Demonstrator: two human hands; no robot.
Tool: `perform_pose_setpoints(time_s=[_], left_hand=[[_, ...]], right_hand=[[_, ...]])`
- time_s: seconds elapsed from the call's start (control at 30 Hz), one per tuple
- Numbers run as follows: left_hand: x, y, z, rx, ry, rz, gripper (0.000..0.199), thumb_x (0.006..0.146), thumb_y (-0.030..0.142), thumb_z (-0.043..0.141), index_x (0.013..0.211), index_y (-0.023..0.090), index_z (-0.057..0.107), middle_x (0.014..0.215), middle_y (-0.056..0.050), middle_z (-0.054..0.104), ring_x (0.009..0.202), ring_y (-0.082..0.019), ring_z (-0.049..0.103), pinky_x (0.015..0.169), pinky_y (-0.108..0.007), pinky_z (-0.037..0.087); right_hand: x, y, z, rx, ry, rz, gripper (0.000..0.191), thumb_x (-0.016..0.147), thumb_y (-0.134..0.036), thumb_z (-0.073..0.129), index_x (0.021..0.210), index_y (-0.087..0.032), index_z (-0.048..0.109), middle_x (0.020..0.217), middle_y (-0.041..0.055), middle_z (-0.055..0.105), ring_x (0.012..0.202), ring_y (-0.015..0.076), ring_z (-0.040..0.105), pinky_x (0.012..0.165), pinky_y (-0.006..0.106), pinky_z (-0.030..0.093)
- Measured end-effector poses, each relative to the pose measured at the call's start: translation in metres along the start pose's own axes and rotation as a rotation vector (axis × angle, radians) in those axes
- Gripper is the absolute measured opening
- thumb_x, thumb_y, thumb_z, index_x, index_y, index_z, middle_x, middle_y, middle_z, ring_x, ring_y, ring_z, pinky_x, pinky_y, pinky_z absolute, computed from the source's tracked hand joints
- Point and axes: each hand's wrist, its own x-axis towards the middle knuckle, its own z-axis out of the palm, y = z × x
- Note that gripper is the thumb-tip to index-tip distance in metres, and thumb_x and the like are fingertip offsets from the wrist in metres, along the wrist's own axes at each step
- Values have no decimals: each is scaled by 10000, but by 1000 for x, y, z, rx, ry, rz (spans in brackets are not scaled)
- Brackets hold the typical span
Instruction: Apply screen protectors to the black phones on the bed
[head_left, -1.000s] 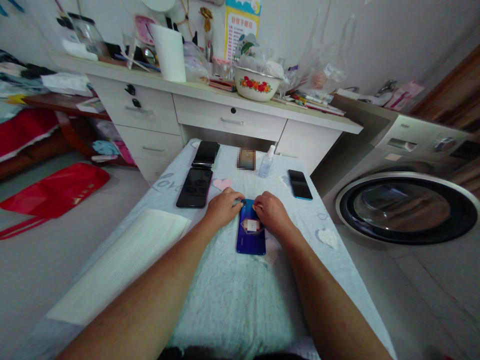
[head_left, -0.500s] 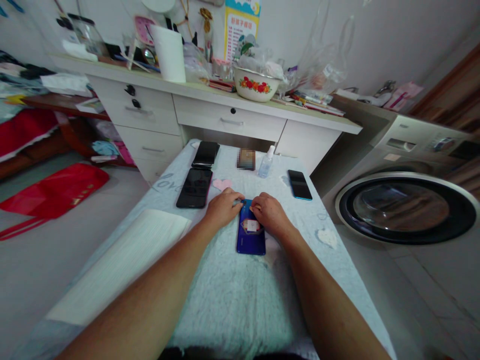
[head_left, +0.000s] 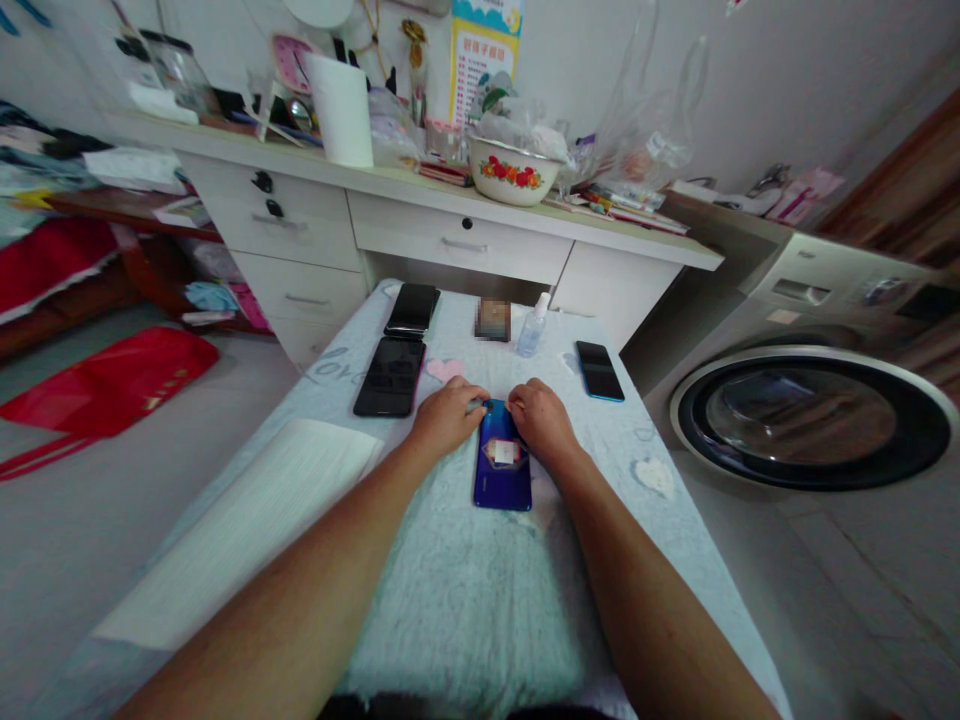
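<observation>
A blue smartphone (head_left: 501, 488) lies back up on the cloth-covered table, with a white square and a picture on its middle. At its top left corner is my left hand (head_left: 450, 414), fingers closed around a small pale bluish thing too small to name. My right hand (head_left: 543, 418) is at the top right corner, its fingertips pinched together; whatever they hold, if anything, is hidden. Just beyond my left hand is a pink heart print (head_left: 445, 370) on the cloth.
Dark-screened phones lie at left (head_left: 390, 376), far left (head_left: 411, 309) and right (head_left: 599, 370). A clear spray bottle (head_left: 532, 328) stands near a blurred small box (head_left: 493, 319). A white sheet (head_left: 247, 530) lies front left. Behind are a desk (head_left: 420, 220) and a washing machine (head_left: 810, 330).
My right hand has slid slightly right and away from me, from over the phone's upper back to its top right corner. My left hand and the phone have stayed put.
</observation>
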Motion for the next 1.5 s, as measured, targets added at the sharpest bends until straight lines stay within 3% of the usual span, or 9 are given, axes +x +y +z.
perform_pose_setpoints(time_s=[0.23,0.9,1.5], left_hand=[[-1,2,-2,-1,0,-1,261,826,278,532,1038,239,680,1032,-41,612,976,-188,610,838,-287,474],[1,0,0,-9,-8,-3,255,821,262,541,1034,246,681,1031,-36,612,955,-176,610,821,-274,473],[0,0,0,-9,4,6,250,825,266,537,1027,241,682,1015,-40,611,946,-183,613,808,-278,476]], right_hand=[[2,-2,3,-4,32,7,178,901,-223,507,940,-174,673,948,75,595,894,175,547,775,252,377],[-5,-13,-3,7,-32,-168,171,883,-193,505,867,-172,674,882,59,593,850,154,551,752,235,375],[-1,-11,1,21,-11,-115,171,900,-214,515,914,-167,678,930,73,600,914,166,543,813,244,376]])
